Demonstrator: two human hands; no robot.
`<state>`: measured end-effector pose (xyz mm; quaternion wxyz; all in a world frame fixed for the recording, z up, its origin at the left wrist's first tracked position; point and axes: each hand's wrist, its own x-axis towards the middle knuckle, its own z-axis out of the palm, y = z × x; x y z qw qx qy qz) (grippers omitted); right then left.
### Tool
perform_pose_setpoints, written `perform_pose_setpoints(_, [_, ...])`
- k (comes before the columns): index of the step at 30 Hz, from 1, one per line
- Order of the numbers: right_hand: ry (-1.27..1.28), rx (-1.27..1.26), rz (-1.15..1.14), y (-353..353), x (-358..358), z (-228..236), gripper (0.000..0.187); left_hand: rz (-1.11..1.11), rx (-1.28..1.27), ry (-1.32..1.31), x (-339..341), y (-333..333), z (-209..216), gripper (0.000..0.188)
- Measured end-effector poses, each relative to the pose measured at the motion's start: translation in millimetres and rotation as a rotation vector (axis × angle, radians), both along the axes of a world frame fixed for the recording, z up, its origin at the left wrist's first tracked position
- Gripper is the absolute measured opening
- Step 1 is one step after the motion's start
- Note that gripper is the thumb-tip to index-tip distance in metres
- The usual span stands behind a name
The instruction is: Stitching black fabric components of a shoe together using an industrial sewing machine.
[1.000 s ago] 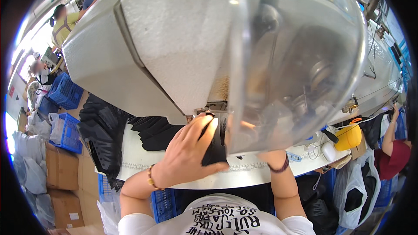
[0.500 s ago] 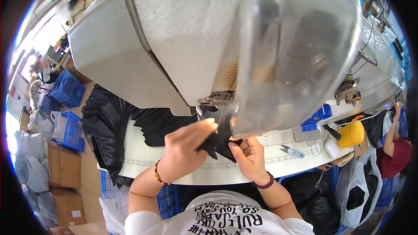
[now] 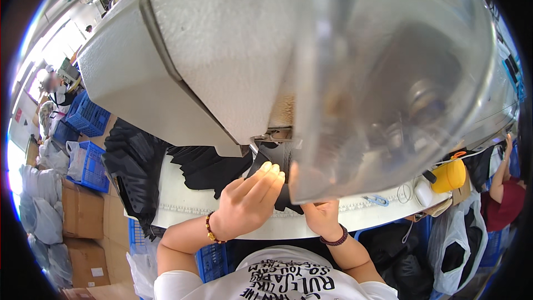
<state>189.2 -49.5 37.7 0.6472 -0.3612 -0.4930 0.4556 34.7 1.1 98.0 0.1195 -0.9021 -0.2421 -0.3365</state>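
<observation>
A sewing machine (image 3: 222, 39) with a large clear guard (image 3: 400, 150) fills the upper view. Under its head lies a black fabric piece (image 3: 286, 197), running toward me. On the left of this piece is my left hand (image 3: 250, 200), back upward, its fingers stretched out side by side; its thumb is hidden. My right hand (image 3: 322, 216) is close to the piece's near right edge. The guard hides or blurs most of its fingers, so its grip does not show. More black fabric pieces (image 3: 208, 169) lie overlapping on the white table (image 3: 183, 200), left of my hands.
Black pieces (image 3: 130, 161) hang over the table's left edge. Blue-handled thread snips (image 3: 377, 200) and a yellow container (image 3: 448, 176) are on the right. Blue crates (image 3: 89, 164) and cardboard boxes (image 3: 83, 211) stand at left. Another person (image 3: 502, 200) is at far right.
The view has shifted, and the guard now covers more of the table and my right hand. My left hand has turned with its fingers pointing farther up; both hands sit slightly lower.
</observation>
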Motion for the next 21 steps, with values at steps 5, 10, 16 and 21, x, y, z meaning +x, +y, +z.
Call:
perform_pose_setpoints(5, [0.046, -0.003, -0.013, 7.3, 6.3, -2.1, 0.020, 0.003, 0.010, -0.014, 6.1, 3.8, 5.0, 0.032])
perform_pose_setpoints(10, [-0.116, 0.101, -0.044, 13.6, 9.4, 1.6, 0.030, 0.028, -0.028, 0.000, 4.5, 3.6, 8.2, 0.036])
perform_pose_setpoints(16, [0.077, 0.083, 0.107, 11.3, 10.9, 18.2, 0.033, -0.007, -0.427, -0.280, 0.0, 4.3, 17.0, 0.050])
perform_pose_setpoints(21, [0.041, -0.012, 0.022, 10.2, 9.1, 16.2, 0.029, -0.032, -0.430, -0.337, 1.3, -4.4, 12.4, 0.035])
